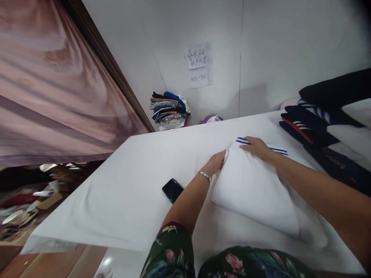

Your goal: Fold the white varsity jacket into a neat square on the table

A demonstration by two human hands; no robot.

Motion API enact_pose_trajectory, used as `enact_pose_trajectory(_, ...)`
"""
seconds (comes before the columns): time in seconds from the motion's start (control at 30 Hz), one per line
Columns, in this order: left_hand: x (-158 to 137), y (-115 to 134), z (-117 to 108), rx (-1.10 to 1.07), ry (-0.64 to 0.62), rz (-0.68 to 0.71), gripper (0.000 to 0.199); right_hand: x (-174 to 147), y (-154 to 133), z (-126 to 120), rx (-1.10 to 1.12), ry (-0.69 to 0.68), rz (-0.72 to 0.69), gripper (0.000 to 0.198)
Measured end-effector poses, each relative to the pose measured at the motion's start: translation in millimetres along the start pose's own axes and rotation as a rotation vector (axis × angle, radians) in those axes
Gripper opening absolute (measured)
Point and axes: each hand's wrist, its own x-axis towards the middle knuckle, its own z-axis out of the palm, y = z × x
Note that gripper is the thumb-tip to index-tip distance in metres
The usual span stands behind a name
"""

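A white garment with blue stripes (255, 193) lies partly folded on the table in front of me. My left hand (216, 162), with a silver bracelet at the wrist, pinches its left edge near the upper corner. At the striped band, my right hand (256, 147) grips the cloth, thumb and fingers closed around a fold. Blue stripes show on both sides of that hand. Just left of my left forearm lies a dark phone (172, 190), partly hidden by the arm.
The white-covered table (124, 181) reaches toward the wall. Folded dark clothes (313, 131) are stacked at the right. Another clothes pile (169, 110) stands beyond the far edge, below paper signs (199, 63). A pink curtain (63, 85) hangs at left, over clutter on the floor.
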Motion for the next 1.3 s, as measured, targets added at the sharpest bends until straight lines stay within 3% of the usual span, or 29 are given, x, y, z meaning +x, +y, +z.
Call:
enact_pose_trajectory(0.13,6,-1,14,-0.18,-0.269,-0.027,0.069,-16,2,-14,0.341,0.21,-0.071,0.037)
enact_pose_trajectory(0.3,12,0,25,-0.243,-0.303,-0.098,0.08,-17,2,-23,0.399,0.226,-0.071,0.036)
enact_pose_trajectory(0.4,11,4,23,-0.252,-0.266,-0.109,0.076,-9,4,-18,0.29,0.204,-0.041,0.038)
enact_pose_trajectory(0.5,10,0,16,-0.173,-0.18,-0.19,0.057,2,10,-8,0.077,0.128,-0.011,0.041)
enact_pose_trajectory(0.7,19,-13,13,-0.05,0.145,-0.262,0.041,18,18,14,-0.239,-0.081,0.039,0.048)
enact_pose_trajectory(0.87,19,-9,18,-0.102,0.084,-0.246,0.043,20,16,15,-0.262,0.019,-0.028,0.05)
enact_pose_trajectory(1.13,19,-12,11,0.029,0.288,-0.233,0.037,20,17,26,-0.391,-0.106,-0.008,0.05)
enact_pose_trajectory(1.3,14,-6,16,0.054,0.23,-0.226,0.043,19,14,26,-0.38,-0.109,-0.026,0.05)
